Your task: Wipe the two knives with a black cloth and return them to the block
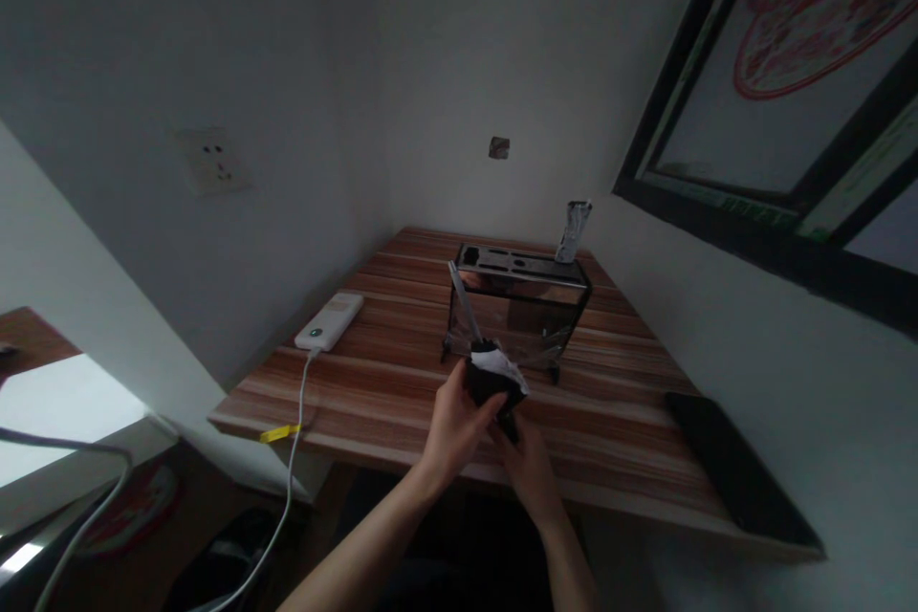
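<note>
Both hands meet over the front edge of a striped wooden table (402,325). My left hand (454,430) is closed on a dark cloth with a white patch (493,373), wrapped round the base of a thin knife blade (465,304) that points up and away. My right hand (529,465) is closed lower down on the dark handle (508,424) of the knife. Just behind them stands a dark metal knife holder (517,306) with slots in its top.
A white power bank (330,320) lies at the table's left, its white cable (291,459) hanging over the edge. A flat black slab (735,469) lies at the right. A silvery packet (574,230) leans on the back wall. A wall socket (211,160) is on the left wall.
</note>
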The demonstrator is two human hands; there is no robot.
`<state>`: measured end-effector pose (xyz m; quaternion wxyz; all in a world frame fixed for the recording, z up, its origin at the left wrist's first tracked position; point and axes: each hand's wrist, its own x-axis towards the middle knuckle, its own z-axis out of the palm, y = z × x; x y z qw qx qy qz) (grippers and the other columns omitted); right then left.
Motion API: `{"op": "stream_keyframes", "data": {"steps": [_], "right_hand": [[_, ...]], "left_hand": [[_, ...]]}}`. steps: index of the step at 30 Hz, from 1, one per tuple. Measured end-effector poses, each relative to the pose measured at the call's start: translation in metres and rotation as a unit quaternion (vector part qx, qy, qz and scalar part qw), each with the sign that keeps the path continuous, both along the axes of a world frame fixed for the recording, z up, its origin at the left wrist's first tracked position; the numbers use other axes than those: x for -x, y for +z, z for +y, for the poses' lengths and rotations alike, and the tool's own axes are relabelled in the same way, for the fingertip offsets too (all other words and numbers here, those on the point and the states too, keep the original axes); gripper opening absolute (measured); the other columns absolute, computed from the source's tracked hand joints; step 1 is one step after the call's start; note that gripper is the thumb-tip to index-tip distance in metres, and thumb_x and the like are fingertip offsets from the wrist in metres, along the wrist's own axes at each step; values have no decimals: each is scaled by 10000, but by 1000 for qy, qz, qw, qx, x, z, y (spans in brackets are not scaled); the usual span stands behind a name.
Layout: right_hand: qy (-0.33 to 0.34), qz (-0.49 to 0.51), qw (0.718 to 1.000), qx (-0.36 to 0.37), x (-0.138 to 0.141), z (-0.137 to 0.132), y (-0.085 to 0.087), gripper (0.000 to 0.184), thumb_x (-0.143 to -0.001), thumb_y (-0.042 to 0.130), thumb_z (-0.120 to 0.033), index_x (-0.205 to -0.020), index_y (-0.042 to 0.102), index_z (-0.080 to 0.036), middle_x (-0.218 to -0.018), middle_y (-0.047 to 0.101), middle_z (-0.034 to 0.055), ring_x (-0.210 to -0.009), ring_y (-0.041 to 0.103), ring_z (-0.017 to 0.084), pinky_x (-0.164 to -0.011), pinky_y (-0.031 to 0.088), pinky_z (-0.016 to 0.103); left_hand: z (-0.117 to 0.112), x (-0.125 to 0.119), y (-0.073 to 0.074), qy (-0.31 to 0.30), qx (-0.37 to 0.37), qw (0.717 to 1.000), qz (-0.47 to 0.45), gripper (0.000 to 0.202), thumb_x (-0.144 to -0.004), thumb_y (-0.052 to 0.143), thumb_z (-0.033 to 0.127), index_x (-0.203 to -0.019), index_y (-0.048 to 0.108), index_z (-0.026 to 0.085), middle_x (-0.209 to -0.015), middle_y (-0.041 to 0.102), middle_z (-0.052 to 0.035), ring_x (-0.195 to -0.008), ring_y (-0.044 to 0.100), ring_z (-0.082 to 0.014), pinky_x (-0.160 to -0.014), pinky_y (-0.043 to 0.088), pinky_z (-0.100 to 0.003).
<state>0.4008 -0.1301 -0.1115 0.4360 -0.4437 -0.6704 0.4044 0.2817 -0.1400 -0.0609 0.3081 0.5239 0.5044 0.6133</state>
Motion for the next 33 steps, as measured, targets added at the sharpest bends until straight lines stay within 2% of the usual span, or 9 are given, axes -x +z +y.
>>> {"op": "stream_keyframes", "data": {"steps": [8,13,17,22,33], "right_hand": [[12,-5,1000,18,0,1,3,417,-802,525,-480,-981,669,-131,-936,710,117,-884,648,287,-772,480,349],[19,-8,1000,22,0,1,4,429,-805,528,-488,-1021,667,-144,-1000,696,116,-950,630,290,-817,469,360],[18,-16,1000,13,1,0,3,422,-800,538,-486,-1031,664,-156,-951,705,105,-932,633,285,-821,466,359],[-1,-41,999,6,1,-1,4,408,-793,540,-503,-932,686,-149,-836,711,90,-811,649,266,-722,488,324],[-2,-42,999,-25,-2,-1,-2,424,-800,527,-516,-917,685,-141,-822,710,94,-804,654,256,-727,495,316]], "left_hand": [[1,-5,-3,2,-17,999,-43,315,-709,648,247,-994,550,157,-913,674,-53,-882,627,-192,-760,485,-266],[6,1,2,-1,-26,998,-65,321,-693,666,236,-987,564,157,-918,667,-46,-861,623,-182,-766,480,-266],[10,12,10,19,-43,997,-64,313,-688,678,248,-970,584,149,-912,668,-54,-859,618,-183,-768,472,-258],[18,23,24,32,-64,993,-92,320,-675,689,253,-963,598,146,-922,676,-58,-869,625,-185,-786,472,-265],[36,46,60,36,-111,985,-130,385,-651,717,286,-983,602,126,-976,672,-81,-923,624,-206,-843,463,-308]]}}
